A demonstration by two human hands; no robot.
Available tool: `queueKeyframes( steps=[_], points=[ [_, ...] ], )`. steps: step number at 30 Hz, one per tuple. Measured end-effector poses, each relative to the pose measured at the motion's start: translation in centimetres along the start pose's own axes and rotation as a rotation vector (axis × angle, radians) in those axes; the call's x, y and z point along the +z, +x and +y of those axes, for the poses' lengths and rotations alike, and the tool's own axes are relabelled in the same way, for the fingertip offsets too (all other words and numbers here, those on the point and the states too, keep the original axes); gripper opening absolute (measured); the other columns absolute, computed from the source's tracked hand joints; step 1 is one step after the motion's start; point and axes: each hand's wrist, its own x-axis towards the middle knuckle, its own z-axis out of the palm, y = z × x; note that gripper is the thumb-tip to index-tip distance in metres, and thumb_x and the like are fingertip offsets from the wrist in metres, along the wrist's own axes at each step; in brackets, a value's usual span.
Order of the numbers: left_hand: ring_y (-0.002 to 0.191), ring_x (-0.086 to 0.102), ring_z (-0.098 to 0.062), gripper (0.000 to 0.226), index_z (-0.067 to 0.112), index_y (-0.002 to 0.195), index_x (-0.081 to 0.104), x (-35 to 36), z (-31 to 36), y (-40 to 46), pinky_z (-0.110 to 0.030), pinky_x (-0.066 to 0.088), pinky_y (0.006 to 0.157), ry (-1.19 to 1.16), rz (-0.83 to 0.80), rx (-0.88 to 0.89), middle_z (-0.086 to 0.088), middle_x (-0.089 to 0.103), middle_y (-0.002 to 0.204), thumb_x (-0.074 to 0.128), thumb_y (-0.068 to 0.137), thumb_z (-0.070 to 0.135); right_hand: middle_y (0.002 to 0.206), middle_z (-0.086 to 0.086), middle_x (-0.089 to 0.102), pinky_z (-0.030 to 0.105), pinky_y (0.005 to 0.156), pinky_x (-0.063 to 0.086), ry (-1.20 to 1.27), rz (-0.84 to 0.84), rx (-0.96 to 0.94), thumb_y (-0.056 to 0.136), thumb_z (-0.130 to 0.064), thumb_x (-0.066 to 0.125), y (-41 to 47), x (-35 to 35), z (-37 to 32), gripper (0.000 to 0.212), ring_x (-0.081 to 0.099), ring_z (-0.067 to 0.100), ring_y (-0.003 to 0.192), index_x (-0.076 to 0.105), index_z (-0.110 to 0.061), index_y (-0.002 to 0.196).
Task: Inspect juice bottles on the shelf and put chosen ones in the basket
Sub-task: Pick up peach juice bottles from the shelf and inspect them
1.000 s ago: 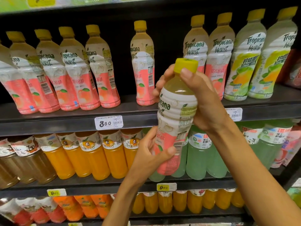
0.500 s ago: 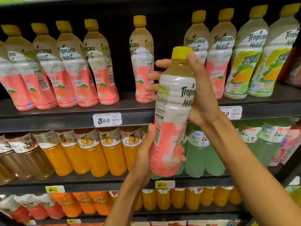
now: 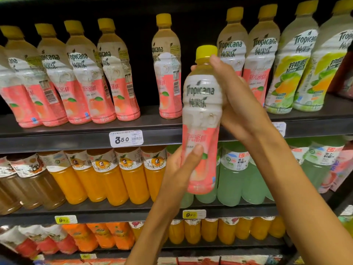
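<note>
The peach juice bottle (image 3: 202,119) was up in front of the shelves, off the shelf and held upright in both hands, with its Tropicana label facing out and its yellow cap (image 3: 206,52) on top. The right hand (image 3: 236,100) had its grip wrapped round the upper half from behind, one finger reaching up beside the cap. The left hand (image 3: 179,169) was clamped on the pink lower part, thumb pressed across the front of the label.

Behind it, the upper shelf (image 3: 76,136) carried a row of the same peach bottles (image 3: 84,83) on the left, one standing alone (image 3: 168,73) just beside the held bottle, and two more (image 3: 248,54) behind the right hand. Further right stood a couple of green-labelled lemon bottles (image 3: 294,69). A 3.50 price tag (image 3: 126,138) was stuck on the shelf edge. One shelf down were orange juice bottles (image 3: 114,175) and pale green ones (image 3: 236,175), with yellow price tags (image 3: 193,214) under them.
</note>
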Motion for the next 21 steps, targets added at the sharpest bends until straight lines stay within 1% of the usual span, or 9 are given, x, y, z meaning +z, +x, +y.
queueKeyframes(
  steps=[3,5,7,9,11,13,17,19,21],
  points=[
    [0.07,0.068,-0.022,0.07,0.008,0.109,0.066,-0.3,0.5,-0.2,-0.033,0.056,0.062,-0.249,-0.171,-0.139,-0.013,0.07,0.088,0.07,0.067,0.064,0.099,0.008,0.07,0.04,0.088,0.056,0.132,-0.06,0.044,0.09,-0.04,0.058,0.1,-0.1,0.6,0.031,0.066,0.024,0.099,0.065,-0.013,0.103],
    [0.071,0.068,-0.022,0.072,0.006,0.112,0.066,-0.4,0.3,-0.1,-0.034,0.057,0.064,-0.31,-0.224,-0.162,-0.013,0.069,0.089,0.068,0.069,0.064,0.099,0.011,0.068,0.043,0.086,0.056,0.192,-0.062,0.083,0.083,-0.044,0.063,0.3,0.1,1.1,0.04,0.066,0.027,0.096,0.065,-0.011,0.104],
    [0.074,0.068,-0.023,0.074,0.005,0.115,0.064,-0.1,0.2,0.0,-0.035,0.057,0.068,-0.317,-0.213,-0.164,-0.014,0.069,0.091,0.067,0.07,0.065,0.092,0.009,0.069,0.036,0.077,0.058,0.142,-0.025,0.087,0.088,-0.041,0.061,0.5,0.1,1.3,0.03,0.067,0.023,0.087,0.068,-0.013,0.097],
    [0.083,0.07,-0.023,0.074,0.011,0.116,0.064,0.1,0.1,0.1,-0.033,0.057,0.075,-0.241,-0.138,-0.143,-0.012,0.071,0.097,0.067,0.067,0.067,0.088,0.008,0.068,0.033,0.074,0.056,0.082,0.009,0.083,0.092,-0.038,0.058,0.4,0.0,1.1,0.026,0.067,0.022,0.083,0.069,-0.014,0.091],
    [0.093,0.07,-0.02,0.055,0.025,0.111,0.066,-0.2,0.0,0.2,-0.028,0.056,0.077,-0.123,-0.031,-0.078,-0.004,0.073,0.102,0.062,0.071,0.063,0.086,0.006,0.066,0.031,0.071,0.055,0.03,0.037,0.06,0.095,-0.035,0.057,0.4,0.1,0.8,0.024,0.065,0.02,0.081,0.066,-0.013,0.094],
    [0.095,0.069,-0.012,0.039,0.03,0.109,0.065,-0.2,0.2,0.2,-0.021,0.053,0.075,-0.014,0.004,0.004,0.003,0.073,0.103,0.061,0.079,0.055,0.079,0.001,0.066,0.025,0.064,0.054,-0.027,0.075,0.027,0.096,-0.033,0.058,0.2,0.2,0.7,0.023,0.065,0.013,0.074,0.062,-0.011,0.099],
    [0.08,0.067,0.0,0.04,0.026,0.105,0.056,0.4,0.4,0.3,-0.012,0.051,0.065,0.162,0.01,0.066,0.016,0.07,0.087,0.076,0.072,0.038,0.071,-0.006,0.065,0.021,0.059,0.05,-0.07,0.075,0.004,0.096,-0.033,0.057,0.2,0.5,0.8,0.02,0.064,0.006,0.066,0.058,-0.013,0.097],
    [0.079,0.067,0.0,0.047,0.027,0.105,0.054,0.5,0.4,0.3,-0.012,0.051,0.064,0.179,-0.014,0.069,0.019,0.069,0.084,0.081,0.066,0.03,0.075,-0.006,0.068,0.023,0.064,0.053,-0.023,0.039,-0.011,0.098,-0.034,0.054,0.3,0.3,0.6,0.02,0.066,0.007,0.072,0.061,-0.015,0.096],
    [0.082,0.068,-0.005,0.053,0.027,0.106,0.057,0.1,0.3,0.3,-0.016,0.052,0.067,0.132,-0.029,0.043,0.014,0.07,0.087,0.08,0.059,0.033,0.084,-0.001,0.07,0.028,0.072,0.056,0.029,0.017,-0.027,0.096,-0.033,0.053,0.6,-0.1,0.5,0.02,0.068,0.012,0.082,0.064,-0.016,0.095]
  ],
)
